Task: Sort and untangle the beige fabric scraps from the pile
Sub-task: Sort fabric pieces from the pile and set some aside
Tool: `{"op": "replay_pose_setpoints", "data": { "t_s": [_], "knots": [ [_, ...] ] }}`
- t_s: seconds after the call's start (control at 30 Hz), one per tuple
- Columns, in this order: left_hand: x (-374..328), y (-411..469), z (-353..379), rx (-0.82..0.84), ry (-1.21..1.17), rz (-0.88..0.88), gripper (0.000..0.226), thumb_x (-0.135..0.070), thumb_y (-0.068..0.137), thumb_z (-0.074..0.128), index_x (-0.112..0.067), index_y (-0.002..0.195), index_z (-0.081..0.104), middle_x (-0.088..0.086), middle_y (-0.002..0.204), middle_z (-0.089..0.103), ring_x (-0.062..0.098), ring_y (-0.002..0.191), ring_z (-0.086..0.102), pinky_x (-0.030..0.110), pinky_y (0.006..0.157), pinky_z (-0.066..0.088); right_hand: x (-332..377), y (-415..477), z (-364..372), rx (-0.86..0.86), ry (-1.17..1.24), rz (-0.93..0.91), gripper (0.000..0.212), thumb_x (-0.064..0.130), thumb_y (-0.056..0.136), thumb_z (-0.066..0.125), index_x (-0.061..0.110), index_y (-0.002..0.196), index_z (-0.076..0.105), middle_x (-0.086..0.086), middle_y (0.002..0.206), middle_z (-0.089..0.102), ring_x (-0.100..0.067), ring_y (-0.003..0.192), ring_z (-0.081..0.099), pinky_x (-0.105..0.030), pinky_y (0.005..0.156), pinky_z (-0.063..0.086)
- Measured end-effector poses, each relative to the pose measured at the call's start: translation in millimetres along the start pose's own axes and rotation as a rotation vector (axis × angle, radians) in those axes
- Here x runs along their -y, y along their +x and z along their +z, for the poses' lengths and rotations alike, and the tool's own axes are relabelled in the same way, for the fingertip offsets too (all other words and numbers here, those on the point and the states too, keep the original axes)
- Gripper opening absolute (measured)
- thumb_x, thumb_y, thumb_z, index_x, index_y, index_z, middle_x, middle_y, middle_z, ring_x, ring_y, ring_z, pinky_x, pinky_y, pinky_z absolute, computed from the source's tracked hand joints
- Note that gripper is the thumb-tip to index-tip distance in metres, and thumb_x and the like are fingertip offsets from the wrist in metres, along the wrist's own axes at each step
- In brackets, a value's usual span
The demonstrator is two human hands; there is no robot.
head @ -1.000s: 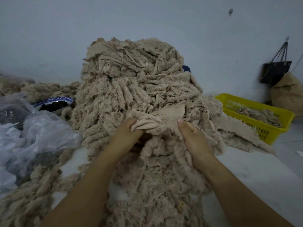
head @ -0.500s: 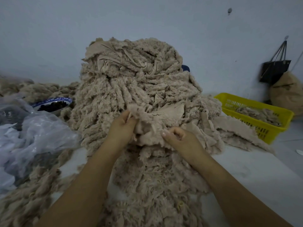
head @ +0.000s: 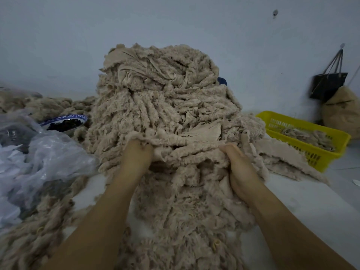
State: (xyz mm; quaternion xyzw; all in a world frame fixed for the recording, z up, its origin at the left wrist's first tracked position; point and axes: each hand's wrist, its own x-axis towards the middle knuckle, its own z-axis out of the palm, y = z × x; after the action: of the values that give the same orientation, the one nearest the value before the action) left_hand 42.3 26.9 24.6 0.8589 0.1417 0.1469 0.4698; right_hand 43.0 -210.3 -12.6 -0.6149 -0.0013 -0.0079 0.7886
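Observation:
A tall pile of beige fleecy fabric scraps [head: 161, 102] rises in the middle of the white surface and spills toward me. My left hand [head: 136, 158] grips a bunch of scraps at the pile's lower front, fingers buried in the cloth. My right hand [head: 236, 166] grips the same stretched band of scraps [head: 187, 151] further right, fingers curled into it. The band runs taut between both hands. A flat smooth beige piece [head: 206, 131] lies just above it.
A yellow plastic basket [head: 319, 151] with some beige scraps stands at the right. Crumpled clear plastic bags [head: 39, 158] lie at the left, with a blue-rimmed bowl [head: 64, 121] of dark bits behind. A black bag [head: 329, 84] hangs on the wall above a brown sack [head: 344, 112].
Both hands have moved apart, the right one sliding rightward, and the bunch of scraps between them is now pulled out wide. The left hand stays near its spot.

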Motion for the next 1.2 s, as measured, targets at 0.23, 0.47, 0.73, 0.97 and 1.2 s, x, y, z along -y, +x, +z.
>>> {"op": "replay_pose_setpoints", "data": {
  "t_s": [0.23, 0.47, 0.73, 0.97, 1.2],
  "knots": [
    [-27, -35, 13, 0.098, 0.043, 0.667, 0.039, -0.021, 0.097, 0.045, -0.027, 0.135, 0.052, -0.022, 0.127, 0.040, -0.013, 0.118, 0.033, 0.014, 0.104, 0.032, 0, -3, 5, 0.050, 0.112, -0.017, 0.052, 0.026, 0.081, 0.057, -0.009, 0.119, 0.051, -0.031, 0.132, 0.053, -0.046, 0.124, 0.052, -0.061, 0.105, 0.043],
    [-13, -35, 35, 0.350, 0.212, 0.508, 0.016, -0.024, 0.099, 0.053, -0.021, 0.085, 0.059, -0.006, 0.078, 0.055, 0.013, 0.073, 0.051, 0.020, 0.058, 0.033, 7, -14, 18, 0.036, -0.164, -0.129, 0.019, 0.030, 0.082, 0.051, 0.031, 0.063, 0.053, -0.010, 0.082, 0.047, -0.027, 0.079, 0.041, -0.044, 0.074, 0.036],
    [9, -4, 10, 0.178, 0.223, 0.320, 0.014, -0.023, 0.093, 0.058, -0.023, 0.079, 0.059, -0.001, 0.072, 0.061, 0.019, 0.067, 0.058, 0.028, 0.057, 0.039, 9, -15, 16, -0.195, -0.256, -0.181, 0.048, 0.020, 0.103, 0.044, 0.038, 0.061, 0.059, -0.002, 0.057, 0.037, -0.020, 0.057, 0.032, -0.034, 0.062, 0.029],
    [-9, 0, -10, 0.110, -0.391, 0.140, 0.016, -0.025, 0.095, 0.058, -0.033, 0.097, 0.072, -0.007, 0.068, 0.070, 0.008, 0.056, 0.062, 0.030, 0.053, 0.053, 4, -11, 13, -0.274, -0.397, -0.168, 0.037, 0.015, 0.100, 0.043, 0.012, 0.063, 0.042, -0.008, 0.064, 0.040, -0.011, 0.045, 0.026, -0.031, 0.056, 0.022],
    [-13, -19, 13, 0.330, -0.194, 0.280, 0.014, -0.020, 0.092, 0.060, -0.014, 0.079, 0.063, -0.012, 0.049, 0.046, 0.004, 0.040, 0.037, 0.017, 0.038, 0.031, 8, -25, 19, -0.079, -0.630, -0.351, 0.012, 0.032, 0.096, 0.049, 0.038, 0.105, 0.055, 0.021, 0.109, 0.057, 0.015, 0.091, 0.052, -0.008, 0.069, 0.040]
  ]
}}
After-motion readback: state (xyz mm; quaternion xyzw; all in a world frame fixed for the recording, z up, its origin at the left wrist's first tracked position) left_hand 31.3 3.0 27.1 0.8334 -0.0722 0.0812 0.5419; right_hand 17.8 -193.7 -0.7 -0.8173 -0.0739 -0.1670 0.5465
